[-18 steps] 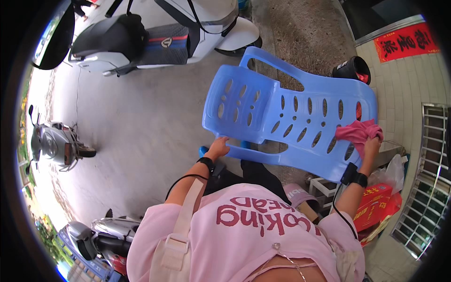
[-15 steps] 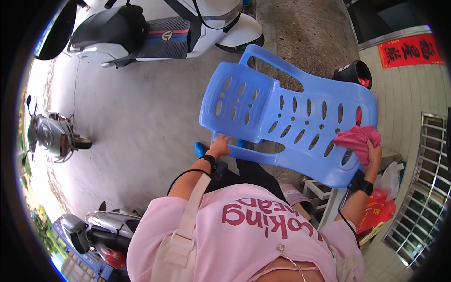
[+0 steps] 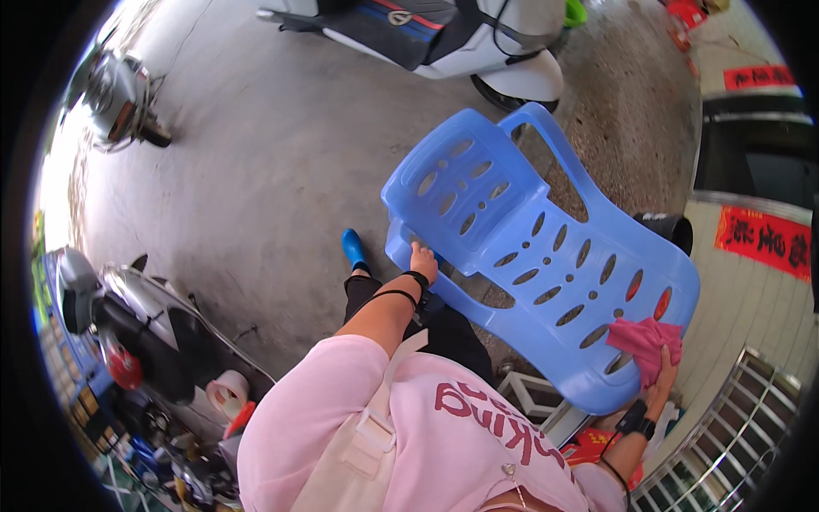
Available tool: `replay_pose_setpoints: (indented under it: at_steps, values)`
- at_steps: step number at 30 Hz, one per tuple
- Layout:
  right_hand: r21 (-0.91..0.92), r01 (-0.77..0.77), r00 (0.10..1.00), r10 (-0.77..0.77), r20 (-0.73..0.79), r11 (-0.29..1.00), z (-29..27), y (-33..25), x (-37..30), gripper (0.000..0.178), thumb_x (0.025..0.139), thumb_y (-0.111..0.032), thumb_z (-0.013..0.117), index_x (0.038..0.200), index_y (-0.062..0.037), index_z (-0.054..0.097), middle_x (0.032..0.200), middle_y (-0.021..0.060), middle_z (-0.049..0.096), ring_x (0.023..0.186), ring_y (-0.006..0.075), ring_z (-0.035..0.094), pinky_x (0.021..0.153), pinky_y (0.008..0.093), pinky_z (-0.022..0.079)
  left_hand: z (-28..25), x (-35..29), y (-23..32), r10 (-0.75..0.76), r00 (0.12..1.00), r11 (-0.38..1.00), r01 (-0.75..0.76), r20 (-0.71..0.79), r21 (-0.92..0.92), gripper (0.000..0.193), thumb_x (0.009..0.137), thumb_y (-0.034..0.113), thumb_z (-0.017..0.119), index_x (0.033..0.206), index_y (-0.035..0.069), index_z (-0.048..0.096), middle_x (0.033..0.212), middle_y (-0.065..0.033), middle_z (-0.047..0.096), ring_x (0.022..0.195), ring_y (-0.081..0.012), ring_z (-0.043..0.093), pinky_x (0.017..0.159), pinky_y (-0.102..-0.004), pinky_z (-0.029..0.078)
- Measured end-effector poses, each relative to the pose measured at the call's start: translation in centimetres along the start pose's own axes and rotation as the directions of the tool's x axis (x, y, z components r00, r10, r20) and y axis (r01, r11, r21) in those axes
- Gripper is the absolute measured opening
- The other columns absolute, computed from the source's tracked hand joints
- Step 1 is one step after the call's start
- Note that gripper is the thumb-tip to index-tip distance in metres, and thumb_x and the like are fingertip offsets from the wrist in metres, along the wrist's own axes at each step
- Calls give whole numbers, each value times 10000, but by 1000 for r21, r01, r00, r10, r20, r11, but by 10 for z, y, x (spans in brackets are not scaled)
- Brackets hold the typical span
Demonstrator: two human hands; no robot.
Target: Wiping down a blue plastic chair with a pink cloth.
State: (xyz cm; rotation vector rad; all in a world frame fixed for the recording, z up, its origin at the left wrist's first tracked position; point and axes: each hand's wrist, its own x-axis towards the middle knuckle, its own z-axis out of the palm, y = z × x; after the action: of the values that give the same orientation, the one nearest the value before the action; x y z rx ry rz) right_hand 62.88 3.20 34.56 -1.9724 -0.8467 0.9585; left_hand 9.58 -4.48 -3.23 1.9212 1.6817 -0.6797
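A blue plastic chair (image 3: pixel 631 241) with a long slotted backrest and two looped armrests fills the middle right, its seat toward the far left and the top of its back near right. My left hand (image 3: pixel 424 263) grips the near armrest beside the seat; its fingertips are partly hidden. Bunched in my right hand (image 3: pixel 665 375) is a pink cloth (image 3: pixel 644 343), pressed on the top end of the backrest, over some slots.
A white scooter (image 3: pixel 520 72) stands beyond the seat, and two more motorbikes (image 3: pixel 111 98) (image 3: pixel 153 320) are at left. Behind the backrest sits a black bucket (image 3: pixel 678 229). A white stool frame (image 3: pixel 529 394) is under the near edge. Metal window bars (image 3: pixel 725 435) line the right wall.
My view has turned, so the chair and scooter appear farther right. My blue-shod foot now stands out to the left, away from the chair. Both hands keep their hold.
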Motion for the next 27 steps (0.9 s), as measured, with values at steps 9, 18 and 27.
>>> replay_pose_setpoints:
  at_steps: [9,18,27]
  values:
    - [19,233,964,-233,131,972,106,-81,-47,412,884,-94,638,1250,43,508,1145,131,595,970,224,624,828,347,543,1,-82,-76,-85,993,974,99,77,-204,247,783,253,678,1016,179,714,1108,-45,611,1115,-208,502,963,-449,282]
    - [57,398,835,-387,391,916,303,-110,-119,356,871,-90,650,1188,50,569,1093,109,621,961,203,623,836,331,521,77,-170,-228,-355,914,860,402,197,-315,433,662,260,767,1078,175,684,1188,-77,562,1182,-244,479,965,-501,318]
    - [255,246,777,-348,525,935,509,-72,-271,339,892,-87,618,1211,4,550,1158,91,598,1008,189,604,877,332,506,161,-309,-377,-684,719,573,632,122,-522,358,791,253,648,1121,115,634,1201,-100,539,1230,-277,437,954,-541,363]
